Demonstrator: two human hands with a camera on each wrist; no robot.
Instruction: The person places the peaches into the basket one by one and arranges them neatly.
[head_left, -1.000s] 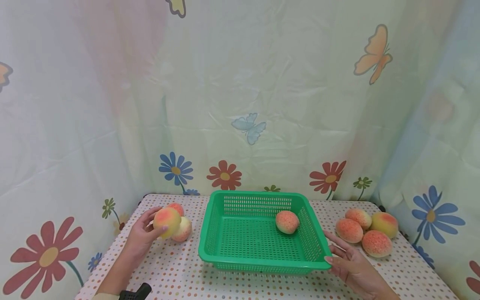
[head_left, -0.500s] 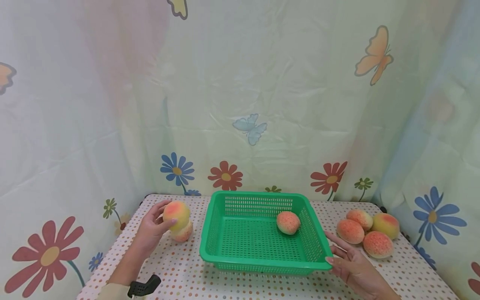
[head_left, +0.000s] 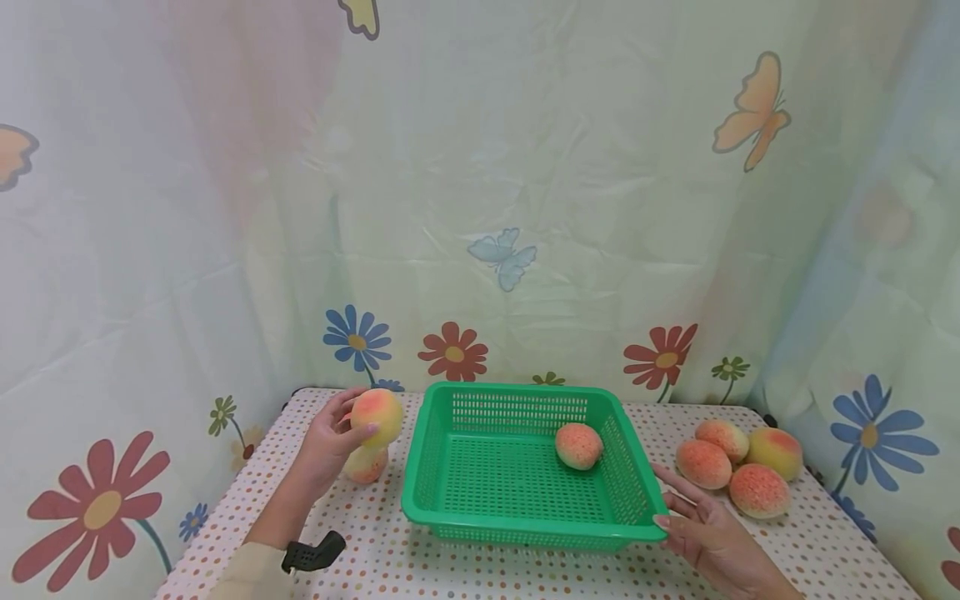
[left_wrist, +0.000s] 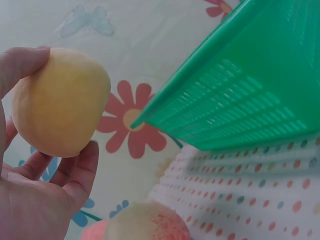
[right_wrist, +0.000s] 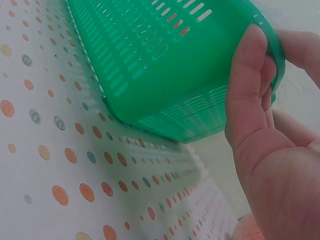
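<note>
A yellow peach with a red blush is held in my left hand, thumb on the near side and fingers behind. In the left wrist view the peach is raised level with the rim of the green plastic basket, to its left. My right hand grips the basket's near right corner, with the thumb at the rim and other fingers curled against it. Inside the basket, one speckled pink peach lies toward the right. Below the held peach, a pale and pink peach rests on the table.
Several peaches are grouped on the table right of the basket, beyond my right hand. A dotted cloth covers the table. Behind it hangs a curtain printed with flowers and butterflies. A black strap piece sits at my left wrist.
My left hand has carried the yellow peach rightward and slightly up, closer to the basket's left side. The right hand keeps its grip on the basket corner.
</note>
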